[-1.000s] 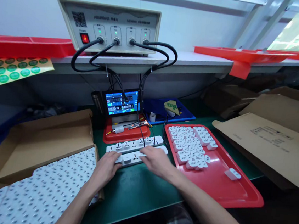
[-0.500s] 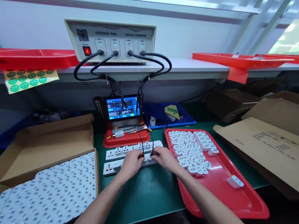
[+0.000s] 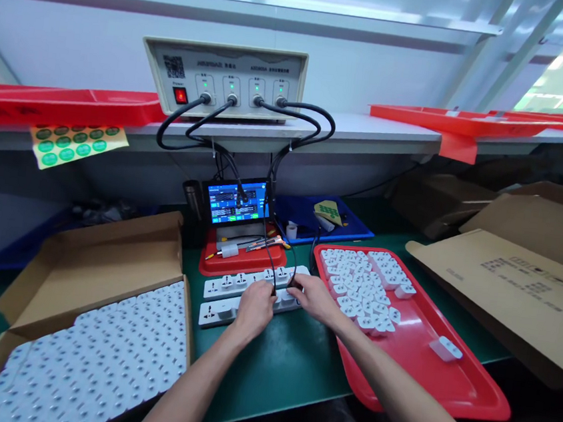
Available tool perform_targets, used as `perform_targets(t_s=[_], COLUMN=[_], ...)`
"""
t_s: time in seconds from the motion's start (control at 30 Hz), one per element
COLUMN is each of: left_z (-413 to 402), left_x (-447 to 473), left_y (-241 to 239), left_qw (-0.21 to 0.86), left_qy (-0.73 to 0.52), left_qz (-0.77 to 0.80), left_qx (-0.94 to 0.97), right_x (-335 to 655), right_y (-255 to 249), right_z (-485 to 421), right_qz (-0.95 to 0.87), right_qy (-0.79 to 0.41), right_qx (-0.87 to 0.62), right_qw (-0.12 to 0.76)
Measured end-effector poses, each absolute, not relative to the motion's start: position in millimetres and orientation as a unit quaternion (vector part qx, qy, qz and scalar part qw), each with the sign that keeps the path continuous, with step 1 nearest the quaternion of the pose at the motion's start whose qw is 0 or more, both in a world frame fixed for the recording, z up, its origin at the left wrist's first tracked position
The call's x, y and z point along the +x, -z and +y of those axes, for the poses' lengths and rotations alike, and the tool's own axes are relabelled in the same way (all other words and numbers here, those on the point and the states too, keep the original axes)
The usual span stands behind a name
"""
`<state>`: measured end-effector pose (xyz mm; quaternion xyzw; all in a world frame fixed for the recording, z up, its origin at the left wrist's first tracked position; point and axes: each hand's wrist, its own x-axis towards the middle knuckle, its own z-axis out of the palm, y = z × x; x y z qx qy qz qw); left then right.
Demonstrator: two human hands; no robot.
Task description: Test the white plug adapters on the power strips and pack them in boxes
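Note:
My left hand [image 3: 256, 309] is closed, with its fingertips pinching the lower end of a thin black cable [image 3: 270, 255] over the front power strip. Just to the right, my right hand [image 3: 314, 298] pinches a second black cable [image 3: 295, 266] above the same strip. The cable tips are hidden by my fingers. The white front power strip [image 3: 208, 315] has white adapters plugged into it, partly covered by my hands. Parallel behind it lies another white power strip [image 3: 213, 290], also bearing adapters.
A cardboard box [image 3: 188, 315] packed with white adapters stands left; a red tray [image 3: 418, 346] with more adapters lies right. Behind are a lit screen [image 3: 237, 201] and, on the shelf, a tester box [image 3: 237, 62] with several cables. An open carton [image 3: 517, 269] flanks the far right.
The camera view has shifted slightly, moving the scene right. Both hands stay at the front strip with the cables. More green shows on the screen, and the tester's third light is brighter.

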<state>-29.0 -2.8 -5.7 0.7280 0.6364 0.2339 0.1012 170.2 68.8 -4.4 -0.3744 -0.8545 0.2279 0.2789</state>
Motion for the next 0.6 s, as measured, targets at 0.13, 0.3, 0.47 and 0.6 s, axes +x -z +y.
perform_targets(t_s=[0.13, 0.3, 0.47, 0.6], left_z=[-6.8, -22.1, -45.5, -56.2], left_x=[-24.1, -59.3, -132.3, -161.8], left_y=[6.1, -9.0, -10.6, -2.3], left_qw=[0.064, 0.135, 0.210, 0.257], left_qy=[-0.258, -0.366, -0.397, -0.374], left_qz=[0.634, 0.618, 0.656, 0.667], left_qx=[0.726, 0.682, 0.606, 0.590], right_x=[157.2, 129.4, 93.2, 71.6], right_y=[-3.8, -4.7, -2.7, 2.6], right_z=[65.3, 59.6, 51.6, 49.0], right_qz=[-0.835, -0.835, -0.870, -0.881], right_qy=[-0.273, -0.314, -0.308, -0.291], right_qx=[-0.369, -0.334, -0.293, -0.296], right_qw=[0.303, 0.303, 0.250, 0.228])
